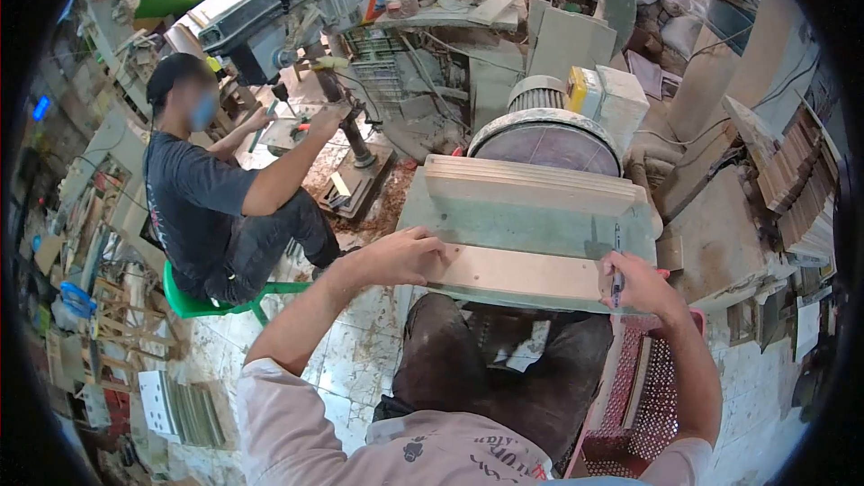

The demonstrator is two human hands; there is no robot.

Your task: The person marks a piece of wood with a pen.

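A flat, pale wooden board (526,272) with a few small holes lies along the near edge of the greenish machine table (549,227). My left hand (416,255) grips the board's left end, its fingers curled over the top. At the other end is my right hand (641,284), closed around a pen (617,281) that stands nearly upright, the hand resting against the board. A stack of similar boards (531,184) stands on the far side of the table, in front of a large round sanding disc (544,146).
On the left a co-worker (202,189) sits on a green stool (184,297) at a drill press (279,63). A pink perforated crate (652,387) stands by my right leg. Several panels (180,407) lean on the floor at lower left; wood strips (801,180) are stacked at right.
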